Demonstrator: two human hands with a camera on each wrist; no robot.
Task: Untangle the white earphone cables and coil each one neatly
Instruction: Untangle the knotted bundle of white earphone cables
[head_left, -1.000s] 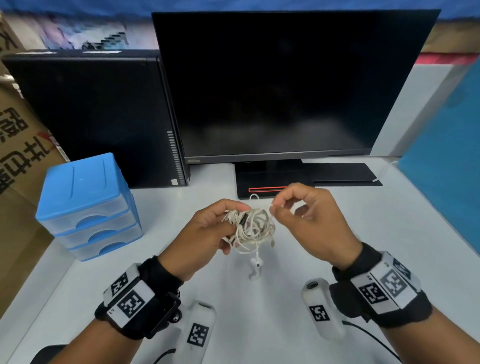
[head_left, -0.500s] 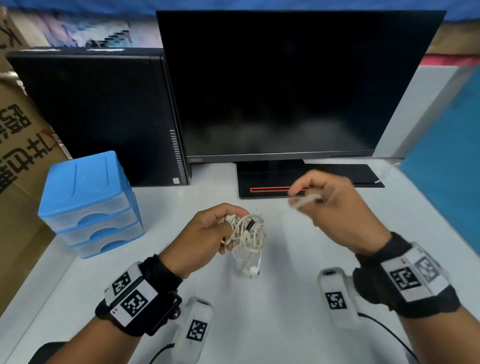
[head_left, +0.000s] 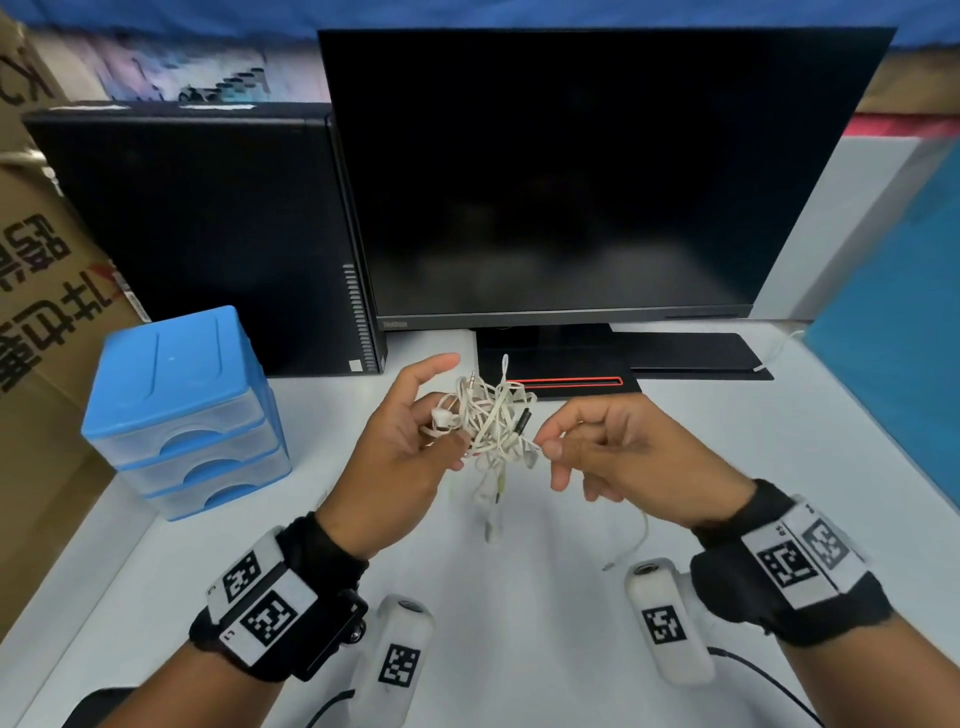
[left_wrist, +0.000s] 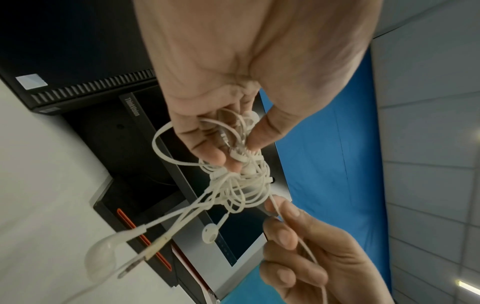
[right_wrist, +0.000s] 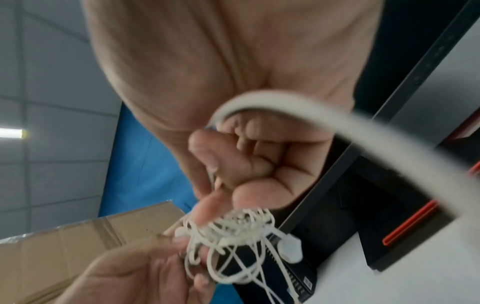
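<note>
A knotted bundle of white earphone cables (head_left: 491, 421) hangs in the air above the white desk, between my two hands. My left hand (head_left: 415, 441) holds the bundle (left_wrist: 239, 179) with thumb and fingers curled round its left side, index finger stretched up. My right hand (head_left: 576, 441) pinches one strand at the bundle's right edge between thumb and forefinger (left_wrist: 279, 207). That strand (head_left: 636, 540) runs through the right palm and trails down to the desk. An earbud (left_wrist: 209, 233) and a jack plug (left_wrist: 145, 255) dangle below the knot. The tangle (right_wrist: 233, 228) shows blurred in the right wrist view.
A black monitor (head_left: 587, 176) on its stand (head_left: 561, 369) rises right behind the hands. A black computer case (head_left: 208, 234) stands at back left, a blue drawer unit (head_left: 182, 410) left of my left hand. A blue panel (head_left: 904, 374) borders the desk's right side.
My right hand had pulled a strand up and to the right; it has come back to the bundle's right edge and pinches there. The left hand has lifted the bundle slightly and turned it.
</note>
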